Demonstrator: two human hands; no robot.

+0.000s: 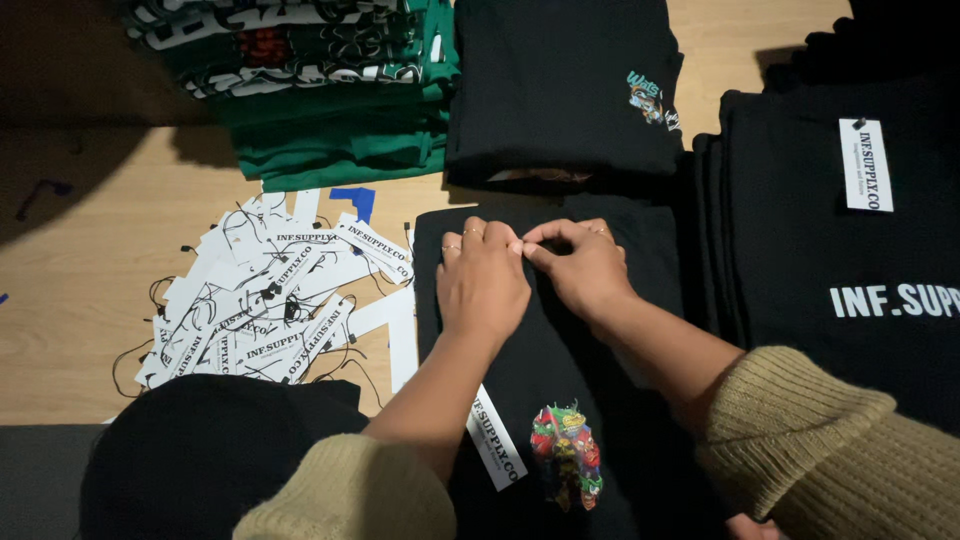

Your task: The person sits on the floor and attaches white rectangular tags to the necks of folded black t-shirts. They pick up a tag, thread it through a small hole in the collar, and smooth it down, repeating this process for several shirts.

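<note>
A folded black shirt (560, 350) with a small colourful print (566, 455) lies in front of me on the wooden table (90, 260). My left hand (482, 278) and my right hand (584, 265) rest on its far edge, fingertips pinched together at the same spot. What they pinch is too small and dark to make out. A white paper tag (495, 440) lies on the shirt under my left forearm.
A heap of white paper tags (270, 300) with black strings lies at the left. Behind are a stack of green shirts (330, 90) and a folded black shirt (560, 90). A pile of black shirts (830, 250) with a tag stands right. A dark cloth (200, 450) lies near left.
</note>
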